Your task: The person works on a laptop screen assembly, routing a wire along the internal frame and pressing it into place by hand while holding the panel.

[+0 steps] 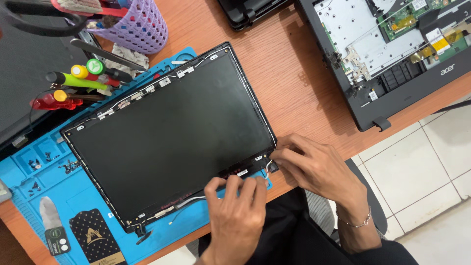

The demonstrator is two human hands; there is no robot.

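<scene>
While the right hand (314, 164) pinches a small dark hinge piece (273, 167) at the near right corner of the laptop screen panel (171, 132), the left hand (238, 208) presses curled fingertips on the panel's near edge just beside it — gripping nothing. The panel's long axis runs diagonally across the blue work mat (29, 181), away to the left. Screwdrivers (78, 81) and a lilac basket (140, 24) stand at the mat's far corner; an opened laptop base (392, 54) lies well apart on the desk's far right.
</scene>
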